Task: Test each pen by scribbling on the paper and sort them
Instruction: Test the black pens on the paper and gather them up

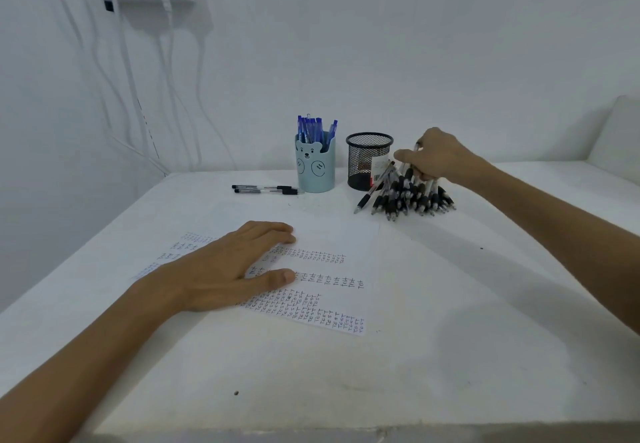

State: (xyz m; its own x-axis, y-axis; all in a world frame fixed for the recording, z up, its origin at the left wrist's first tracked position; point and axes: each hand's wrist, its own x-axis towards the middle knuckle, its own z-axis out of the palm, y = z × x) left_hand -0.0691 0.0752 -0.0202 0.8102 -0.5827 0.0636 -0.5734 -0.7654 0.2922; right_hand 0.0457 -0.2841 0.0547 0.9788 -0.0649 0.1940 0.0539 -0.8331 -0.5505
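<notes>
White table [450,338] bearing the paper [329,233], white wall [450,44] — cables [198,96] hang left.

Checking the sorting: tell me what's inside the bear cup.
Blue pens stand in the bear cup, tops above its rim; its wall hides their lower parts and anything beneath.

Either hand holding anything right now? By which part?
The right hand grips one pen at the pile of pens, near its top end. The left hand lies flat on the paper and holds nothing.
</notes>
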